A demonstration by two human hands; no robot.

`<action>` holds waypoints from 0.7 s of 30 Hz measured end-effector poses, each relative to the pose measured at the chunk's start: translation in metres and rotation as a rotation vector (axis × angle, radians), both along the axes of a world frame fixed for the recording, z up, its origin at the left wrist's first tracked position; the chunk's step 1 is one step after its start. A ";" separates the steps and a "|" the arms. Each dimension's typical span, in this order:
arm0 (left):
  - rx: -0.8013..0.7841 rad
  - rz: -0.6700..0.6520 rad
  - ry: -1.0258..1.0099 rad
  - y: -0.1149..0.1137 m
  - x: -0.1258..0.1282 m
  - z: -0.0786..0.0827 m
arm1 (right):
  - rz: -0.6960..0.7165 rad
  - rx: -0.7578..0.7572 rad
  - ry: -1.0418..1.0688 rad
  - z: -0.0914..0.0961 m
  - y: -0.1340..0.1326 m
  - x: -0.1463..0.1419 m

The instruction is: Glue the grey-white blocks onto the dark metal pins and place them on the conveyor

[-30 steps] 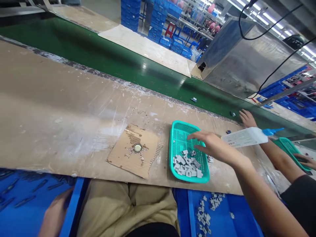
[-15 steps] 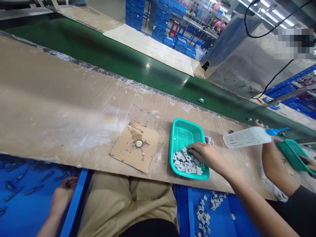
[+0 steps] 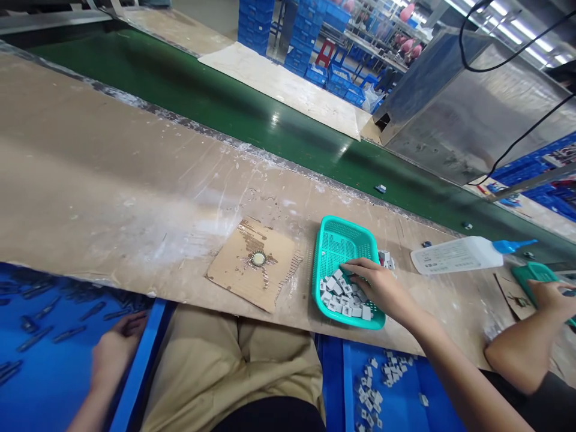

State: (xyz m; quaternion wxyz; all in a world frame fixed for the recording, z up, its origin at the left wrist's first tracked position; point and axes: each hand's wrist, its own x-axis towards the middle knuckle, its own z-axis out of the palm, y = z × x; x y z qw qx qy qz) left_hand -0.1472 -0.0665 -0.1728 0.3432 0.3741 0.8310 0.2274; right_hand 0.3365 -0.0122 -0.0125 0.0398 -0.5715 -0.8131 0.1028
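Note:
My right hand [image 3: 380,287] reaches into a green perforated basket [image 3: 318,252]. Its bent fingers are close together, with the tips at small grey plastic blocks [image 3: 344,297] heaped in the near half; whatever they pinch is hidden. Down on the left, my left hand [image 3: 117,343] is inside a blue bin [image 3: 54,384] of dark elongated parts [image 3: 67,334]. Its fingers are curled by the bin wall and partly shaded, so I cannot make out what they hold. Between the hands, a wet-stained cardboard piece [image 3: 234,273] carries a round cap [image 3: 258,258] with liquid around it.
A white bottle with a blue nozzle [image 3: 459,255] lies right of the basket. Beyond it, a co-worker's hand [image 3: 546,294] is at another green basket [image 3: 533,273]. A green conveyor belt [image 3: 180,102] carries a few small parts. More grey blocks [image 3: 369,393] lie in a blue bin below.
The co-worker's hand has left the bottle's far side and moved right to the other basket. Small parts on the belt appear further right. My hands remain in nearly the same places.

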 end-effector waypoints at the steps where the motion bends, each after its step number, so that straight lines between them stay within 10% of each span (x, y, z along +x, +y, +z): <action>1: -0.010 0.016 -0.028 0.000 0.001 0.001 | -0.015 -0.009 0.013 0.001 0.000 -0.002; 12: -0.041 0.362 -0.436 -0.003 0.008 0.025 | -0.403 -0.337 0.806 0.015 0.006 -0.012; 21: 0.007 0.740 -0.915 -0.014 0.013 0.054 | -0.486 -0.442 0.964 0.016 0.014 -0.028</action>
